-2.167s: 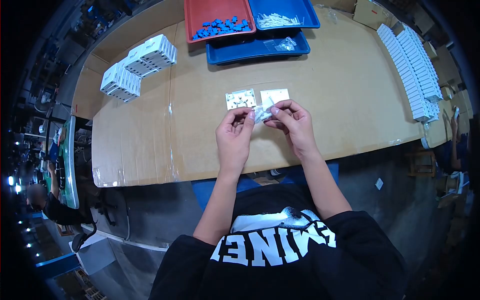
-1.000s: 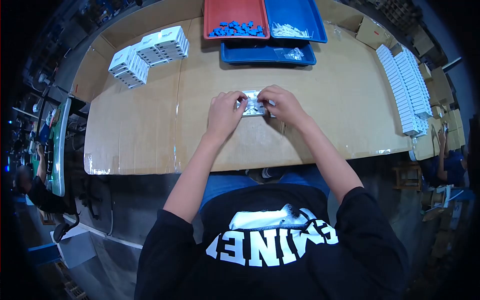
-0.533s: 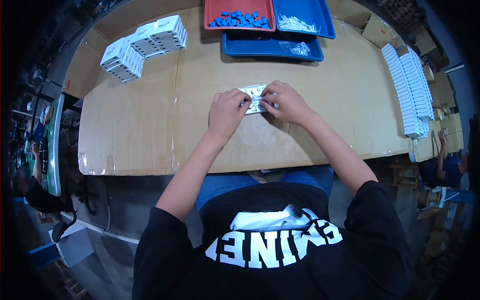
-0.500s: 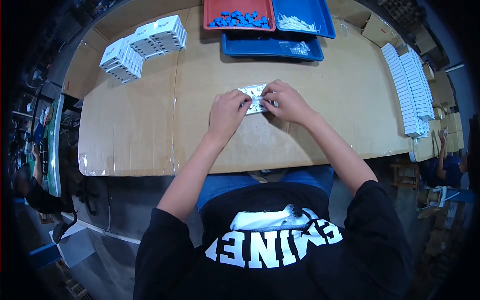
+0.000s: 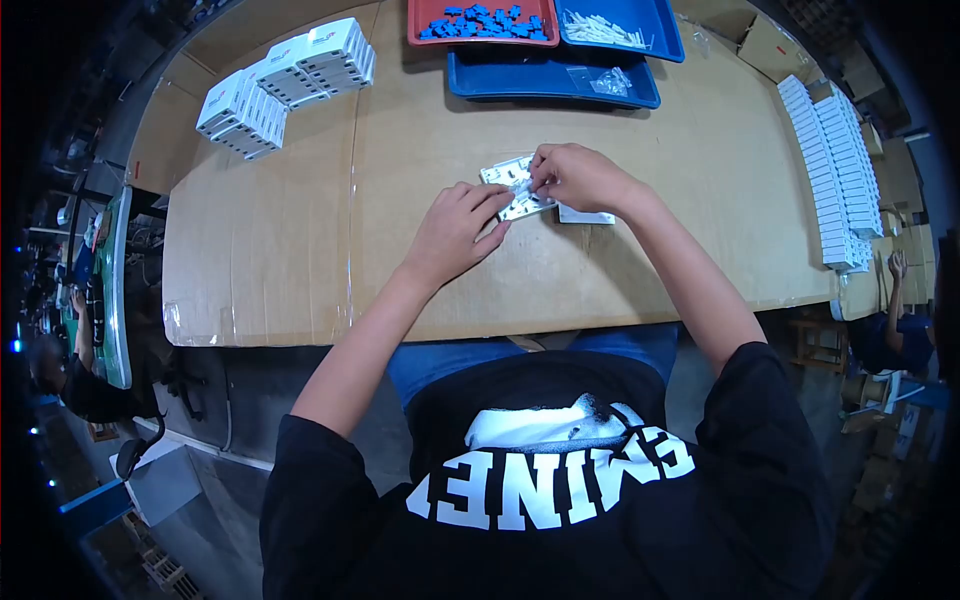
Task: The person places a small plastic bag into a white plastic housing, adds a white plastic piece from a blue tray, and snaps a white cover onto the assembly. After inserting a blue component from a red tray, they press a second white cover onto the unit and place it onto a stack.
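A white plastic housing [image 5: 517,208] with small dark details lies slightly turned on the cardboard-covered table, between my two hands. My left hand [image 5: 458,232] steadies its left side, fingertips on the edge and thumb near the lower left corner. Over the upper right part of the housing, my right hand [image 5: 580,176] has its fingers pinched together; whatever they hold is hidden. Beneath my right wrist, a second flat white piece [image 5: 586,215] lies on the table, partly covered by the hand.
Beyond my hands are a red tray [image 5: 483,36] of blue parts, a blue tray [image 5: 672,45] of white sticks and a lower blue tray [image 5: 520,88] with a clear bag. White stacks stand at left [image 5: 240,115] and right [image 5: 825,170]. Other people sit at both sides.
The housing has turned a little. My right hand has shifted up and right, its fingers more closed, and the second white piece now shows. My left thumb has moved down the edge.
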`<state>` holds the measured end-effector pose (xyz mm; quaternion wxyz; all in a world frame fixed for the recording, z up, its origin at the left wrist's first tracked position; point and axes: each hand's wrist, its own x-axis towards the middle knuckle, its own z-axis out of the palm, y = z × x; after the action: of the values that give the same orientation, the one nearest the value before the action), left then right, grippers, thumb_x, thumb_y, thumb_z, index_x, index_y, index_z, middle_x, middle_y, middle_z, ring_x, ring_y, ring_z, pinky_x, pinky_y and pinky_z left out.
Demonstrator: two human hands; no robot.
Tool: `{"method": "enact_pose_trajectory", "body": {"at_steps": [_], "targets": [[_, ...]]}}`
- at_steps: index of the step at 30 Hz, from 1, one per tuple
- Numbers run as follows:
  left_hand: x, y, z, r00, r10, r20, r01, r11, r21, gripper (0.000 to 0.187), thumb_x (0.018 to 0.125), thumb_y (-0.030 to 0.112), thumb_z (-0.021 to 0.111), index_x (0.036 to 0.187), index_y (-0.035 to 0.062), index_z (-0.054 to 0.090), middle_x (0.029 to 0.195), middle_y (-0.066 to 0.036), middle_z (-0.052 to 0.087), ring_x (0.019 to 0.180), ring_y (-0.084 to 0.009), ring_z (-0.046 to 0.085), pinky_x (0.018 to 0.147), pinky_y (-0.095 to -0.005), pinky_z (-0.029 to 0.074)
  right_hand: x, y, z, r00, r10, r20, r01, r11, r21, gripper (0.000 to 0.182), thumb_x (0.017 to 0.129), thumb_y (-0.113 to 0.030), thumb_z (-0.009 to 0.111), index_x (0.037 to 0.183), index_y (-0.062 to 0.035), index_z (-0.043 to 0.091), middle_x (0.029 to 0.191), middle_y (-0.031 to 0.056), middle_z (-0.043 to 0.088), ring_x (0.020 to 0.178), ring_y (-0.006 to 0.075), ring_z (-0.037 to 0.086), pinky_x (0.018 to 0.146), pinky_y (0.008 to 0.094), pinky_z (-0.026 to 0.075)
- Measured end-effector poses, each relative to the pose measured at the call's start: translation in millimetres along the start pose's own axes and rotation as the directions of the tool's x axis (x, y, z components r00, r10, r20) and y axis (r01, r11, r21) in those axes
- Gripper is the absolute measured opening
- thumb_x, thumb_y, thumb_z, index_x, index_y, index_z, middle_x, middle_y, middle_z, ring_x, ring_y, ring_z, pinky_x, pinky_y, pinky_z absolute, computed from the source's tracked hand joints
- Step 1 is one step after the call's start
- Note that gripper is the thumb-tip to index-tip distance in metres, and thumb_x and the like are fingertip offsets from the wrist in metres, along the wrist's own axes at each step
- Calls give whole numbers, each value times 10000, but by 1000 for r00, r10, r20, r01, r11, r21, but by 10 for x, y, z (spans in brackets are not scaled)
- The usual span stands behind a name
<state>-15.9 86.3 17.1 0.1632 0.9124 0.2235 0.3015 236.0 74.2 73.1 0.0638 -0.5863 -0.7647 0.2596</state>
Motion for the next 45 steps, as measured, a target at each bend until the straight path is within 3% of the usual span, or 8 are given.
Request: {"method": "enact_pose_trajectory", "body": {"at_steps": [7,9,18,27,37,39,42,45], "targets": [[-28,39,54,999,17,-30,-15,997,70,341,870,183,732,1186,62,692,1203,-69,681,990,-261,618,884,-400,500,45,-138,-67,997,32,64,-15,969,-245,166,818,-64,718,968,-74,789,1023,123,732,1004,329,701,882,427,547],[-31,51,54,999,18,-40,-14,996,90,337,869,178,730,1183,60,692,1198,-72,684,991,-261,621,881,-399,503,23,-168,0,994,-78,-82,48,945,-323,138,795,-78,728,923,-80,778,963,127,741,951,337,714,845,441,557],[-35,82,64,996,29,-83,-23,997,73,287,855,133,731,1127,51,696,1150,-74,705,981,-276,634,885,-406,514,3,-155,58,972,-215,-95,154,885,-439,100,790,-91,703,864,-79,769,924,126,725,892,337,715,791,467,562],[-15,76,15,995,-53,-81,55,998,16,253,851,140,734,1086,61,684,1107,-84,704,968,-296,622,888,-406,501,-17,8,19,955,-292,-49,262,911,-320,118,806,-130,688,837,-41,757,931,179,717,866,389,707,782,504,561],[-15,79,-37,996,-78,-30,78,997,-27,318,837,163,755,1137,76,690,1211,-83,678,1021,-302,627,910,-413,504,62,-95,-309,965,-230,125,260,905,-337,201,886,-133,642,1032,-50,754,1005,170,731,946,364,707,820,489,565],[23,85,-94,998,-60,3,60,998,-6,476,841,225,770,1267,68,628,1296,-112,624,1086,-308,615,953,-424,493,212,-96,-615,977,-207,44,211,959,-188,200,891,-131,645,1033,-36,748,1000,177,743,945,384,704,855,490,552],[61,65,-134,995,-99,1,99,994,-48,829,801,318,817,1477,23,439,1409,-181,523,1311,-355,518,1098,-456,415,636,193,-943,942,-223,-250,142,942,-304,215,909,-137,651,1081,-37,733,1084,183,724,1035,364,680,891,481,541],[126,78,-161,983,-182,-28,181,983,-23,875,784,364,823,1489,20,433,1437,-182,512,1345,-360,495,1133,-474,373,1175,470,-1215,861,-149,-487,-21,945,-327,288,930,-167,666,1182,-30,690,1168,175,670,1193,357,606,971,446,513]]}}
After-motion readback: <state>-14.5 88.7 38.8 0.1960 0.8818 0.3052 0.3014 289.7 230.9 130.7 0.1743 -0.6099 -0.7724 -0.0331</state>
